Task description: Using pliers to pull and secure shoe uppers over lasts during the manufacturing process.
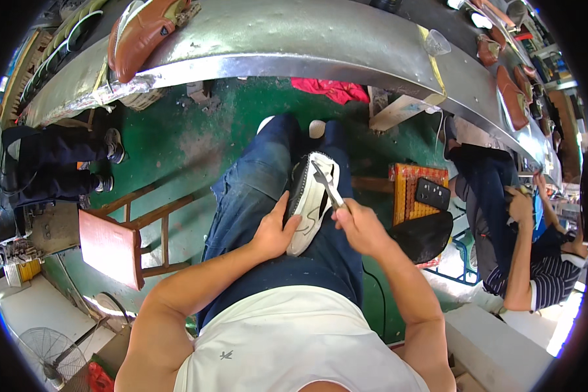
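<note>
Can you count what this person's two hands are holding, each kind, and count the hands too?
Black-and-white shoe: 1
Metal hand tool: 1
Hands: 2 (left hand on the shoe, right hand around the tool)
Total: 4

A long, grey, metal-topped workbench bears a brown leather shoe toward its left end and more brown leather shoes along its right. A reddish-brown wooden stool stands on the scuffed green floor. An orange-and-yellow patterned seat carries a flat, black, rectangular device.
</note>
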